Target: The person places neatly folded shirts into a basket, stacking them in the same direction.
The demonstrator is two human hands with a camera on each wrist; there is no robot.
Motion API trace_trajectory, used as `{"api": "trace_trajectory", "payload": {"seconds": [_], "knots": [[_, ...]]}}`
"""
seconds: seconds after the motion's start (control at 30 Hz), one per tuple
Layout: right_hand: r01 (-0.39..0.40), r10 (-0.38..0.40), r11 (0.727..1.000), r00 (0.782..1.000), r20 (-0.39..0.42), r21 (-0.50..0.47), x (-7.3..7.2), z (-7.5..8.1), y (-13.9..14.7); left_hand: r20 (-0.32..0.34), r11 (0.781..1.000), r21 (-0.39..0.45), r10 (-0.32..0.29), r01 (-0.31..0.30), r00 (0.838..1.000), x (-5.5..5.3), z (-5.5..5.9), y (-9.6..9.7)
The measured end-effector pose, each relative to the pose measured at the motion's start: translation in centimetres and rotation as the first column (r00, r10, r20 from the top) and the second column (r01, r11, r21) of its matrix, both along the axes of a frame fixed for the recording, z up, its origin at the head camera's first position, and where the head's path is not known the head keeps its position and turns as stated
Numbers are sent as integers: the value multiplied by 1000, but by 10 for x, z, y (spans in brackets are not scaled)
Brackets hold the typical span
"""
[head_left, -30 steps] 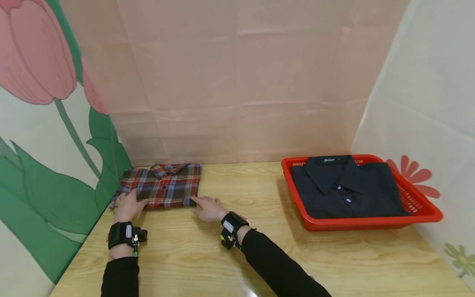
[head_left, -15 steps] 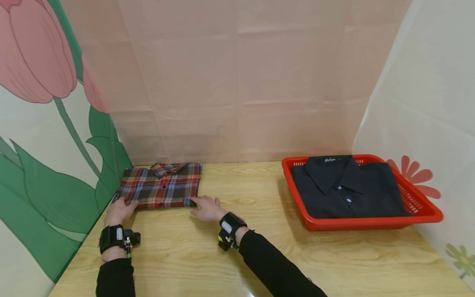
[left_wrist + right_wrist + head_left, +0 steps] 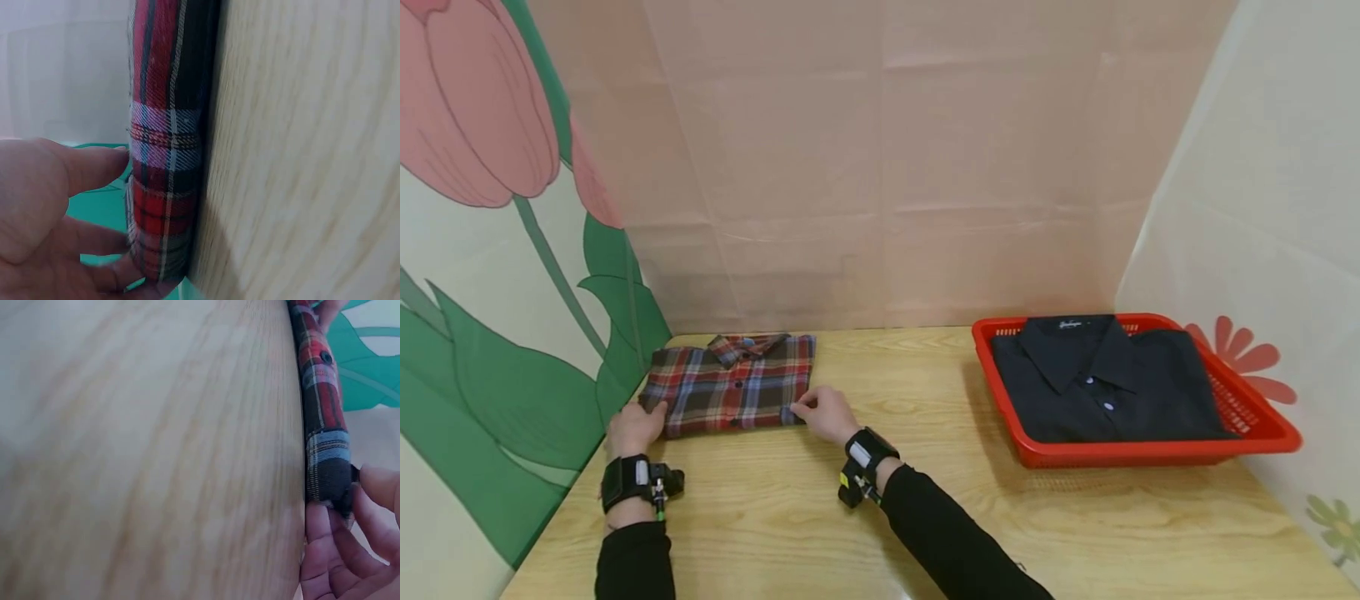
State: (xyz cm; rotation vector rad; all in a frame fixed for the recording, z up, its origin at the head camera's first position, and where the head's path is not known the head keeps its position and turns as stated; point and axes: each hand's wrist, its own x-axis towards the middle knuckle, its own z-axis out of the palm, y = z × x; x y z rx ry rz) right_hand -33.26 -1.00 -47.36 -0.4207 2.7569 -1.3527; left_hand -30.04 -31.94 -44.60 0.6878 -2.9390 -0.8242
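A folded plaid shirt (image 3: 730,392) in red, black and blue lies at the back left of the wooden table, collar toward the wall. My left hand (image 3: 634,429) holds its front left corner. In the left wrist view, the thumb rests at the upper side of the shirt (image 3: 169,140) and the fingers curl round its end. With thumb and fingers, my right hand (image 3: 827,414) pinches the front right corner. The right wrist view has fingertips (image 3: 317,519) low at that corner, close to the tabletop.
A red plastic basket (image 3: 1150,452) stands on the right of the table (image 3: 790,517), holding a folded black shirt (image 3: 1060,400) with its collar up. Behind the table rises a pinkish wall covering (image 3: 880,167); a flower-printed sheet (image 3: 497,358) borders the left side.
The plaid shirt has shifted slightly toward me and to the right. My left hand has moved back to the shirt's front left corner; my right fingers have closed into a pinch.
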Motion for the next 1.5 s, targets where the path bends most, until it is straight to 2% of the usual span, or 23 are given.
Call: {"api": "trace_trajectory", "payload": {"seconds": [0.07, 0.1, 0.23, 0.37, 0.47, 0.6, 0.8, 0.9, 1.03, 1.13, 1.2, 1.3, 1.37, 1.43, 1.5], "knots": [[34, -34, 999, 999, 2, -24, -1, -2, 0, 7, 1000, 1, 14, -15, 1000, 0, 0, 2], [47, -47, 998, 999, 7, -35, -1, -2, 1, -1, 1000, -11, 3, -3, 1000, 0, 0, 3], [84, -62, 983, 989, 135, -164, -1, -1, -1, -21, 1000, 3, -15, 15, 1000, -3, -3, 6], [146, -43, 942, 945, 325, -300, -2, 2, -4, -21, 1000, 21, -21, 22, 1000, -7, -4, 7], [155, -8, 928, 917, 399, -338, -4, 2, -5, -34, 998, 43, -38, 40, 999, -7, -4, 7], [142, 41, 910, 904, 426, -389, -6, 1, -7, -78, 997, 68, -33, 39, 996, -7, -4, 9], [152, 30, 914, 899, 436, -377, -3, 4, -11, -129, 992, 102, 84, -71, 988, -7, -7, 14], [152, 33, 914, 897, 442, -376, -2, 5, -13, -141, 986, 136, 113, -94, 984, -8, -6, 15], [206, 22, 895, 865, 502, -394, -1, 5, -14, -145, 973, 228, 81, -46, 986, -12, -4, 15], [235, 22, 883, 844, 536, -406, -1, 4, -13, -131, 947, 319, 14, 29, 991, -13, -2, 14], [213, 49, 877, 853, 520, -431, -2, 2, -12, -131, 924, 375, -27, 75, 991, -13, 0, 13], [156, 90, 874, 878, 469, -461, -2, 1, -12, -156, 891, 436, -61, 124, 986, -13, 2, 15], [116, 109, 876, 898, 427, -468, -3, 2, -13, -179, 885, 444, -66, 140, 982, -14, 3, 17], [92, 115, 885, 907, 406, -456, -3, 4, -14, -203, 885, 439, -70, 155, 977, -15, 5, 19], [83, 106, 894, 915, 390, -440, -2, 6, -14, -229, 895, 413, -78, 169, 970, -16, 7, 22]]}}
